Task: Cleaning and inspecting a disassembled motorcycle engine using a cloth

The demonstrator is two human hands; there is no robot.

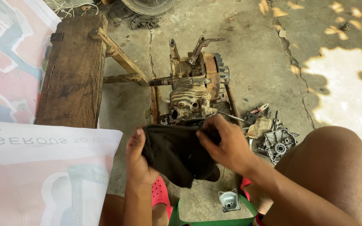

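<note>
A black cloth [177,152] is bunched between both my hands, just above my knees. My left hand [138,159] cups the cloth from the left side. My right hand [225,144] grips its upper right edge, fingers curled into the fabric. Whatever may be wrapped inside the cloth is hidden. Right behind the cloth a rusty small engine block [191,90] with cooling fins stands on the concrete floor.
A worn wooden bench [72,71] stands at left, printed plastic sheets [42,167] beside it. A grey metal engine cover [278,145], pliers [258,111] and loose parts lie at right. A small metal cover [228,200] lies near my pink sandals [161,193]. A tyre [147,5] is at the top.
</note>
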